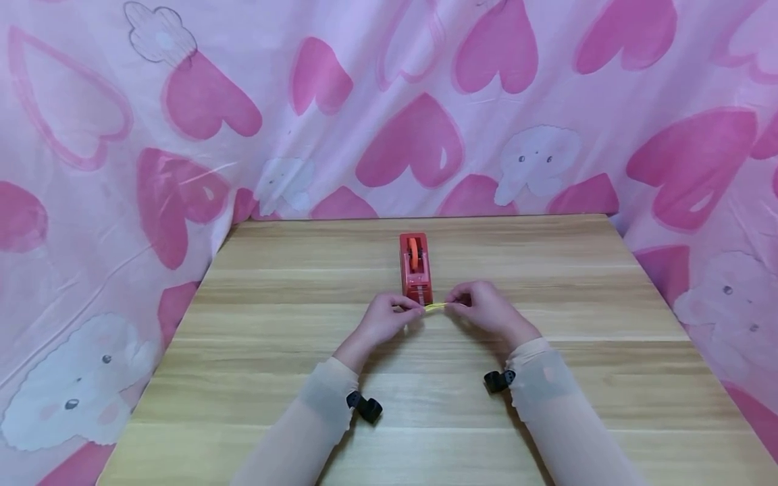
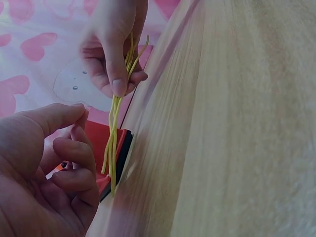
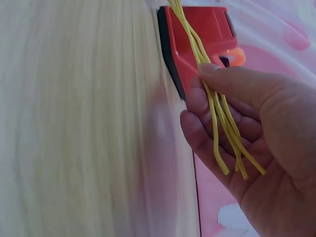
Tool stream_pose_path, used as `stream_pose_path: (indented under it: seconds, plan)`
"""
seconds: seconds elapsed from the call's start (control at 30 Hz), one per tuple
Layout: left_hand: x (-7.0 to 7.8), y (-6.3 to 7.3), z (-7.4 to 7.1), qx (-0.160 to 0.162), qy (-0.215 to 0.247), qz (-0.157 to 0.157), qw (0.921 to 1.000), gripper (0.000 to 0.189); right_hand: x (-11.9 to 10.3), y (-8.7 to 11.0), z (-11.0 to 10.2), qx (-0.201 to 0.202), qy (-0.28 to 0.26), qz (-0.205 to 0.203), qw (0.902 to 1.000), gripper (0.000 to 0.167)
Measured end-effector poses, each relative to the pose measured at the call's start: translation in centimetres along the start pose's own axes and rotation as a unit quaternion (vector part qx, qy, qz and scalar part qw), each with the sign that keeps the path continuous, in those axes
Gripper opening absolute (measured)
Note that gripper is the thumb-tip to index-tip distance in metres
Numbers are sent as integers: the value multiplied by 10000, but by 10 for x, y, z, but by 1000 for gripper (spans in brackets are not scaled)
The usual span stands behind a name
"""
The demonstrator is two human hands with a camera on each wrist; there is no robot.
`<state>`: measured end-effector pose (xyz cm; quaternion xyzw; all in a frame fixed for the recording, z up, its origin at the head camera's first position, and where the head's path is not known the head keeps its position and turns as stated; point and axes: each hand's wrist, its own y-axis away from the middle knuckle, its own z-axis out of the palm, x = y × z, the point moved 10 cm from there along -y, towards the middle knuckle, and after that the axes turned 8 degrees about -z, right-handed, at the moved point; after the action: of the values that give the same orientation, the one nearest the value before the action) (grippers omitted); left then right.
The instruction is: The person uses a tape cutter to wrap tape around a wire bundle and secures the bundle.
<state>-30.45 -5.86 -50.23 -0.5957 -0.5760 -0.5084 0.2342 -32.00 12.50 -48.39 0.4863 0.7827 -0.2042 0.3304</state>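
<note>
My right hand (image 1: 486, 307) pinches a small bundle of several thin yellow wires (image 3: 222, 118) between thumb and fingers. Their cut ends hang over its palm in the right wrist view. The other ends of the wires (image 2: 112, 143) point toward my left hand (image 2: 54, 163), and in the left wrist view they pass beside it with a gap. My left thumb and forefinger come together at the tips, with the other fingers curled; whether something thin is between them is unclear. Just beyond both hands stands a red tape dispenser (image 1: 416, 270) with an orange core (image 1: 414, 254).
The wooden table (image 1: 292, 270) extends to both sides of the hands. A pink heart-patterned curtain (image 1: 413, 145) hangs along its back and sides. Each wrist wears a small black camera, one on the left wrist (image 1: 366, 408) and one on the right wrist (image 1: 498, 381).
</note>
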Motion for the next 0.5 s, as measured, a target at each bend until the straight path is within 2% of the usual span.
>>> stream_pose_path:
  seconds: [0.5]
  plan:
    - [-2,1,2,-233,301,11,9993,17,-28,-10,7,441,280,-524,9973,7]
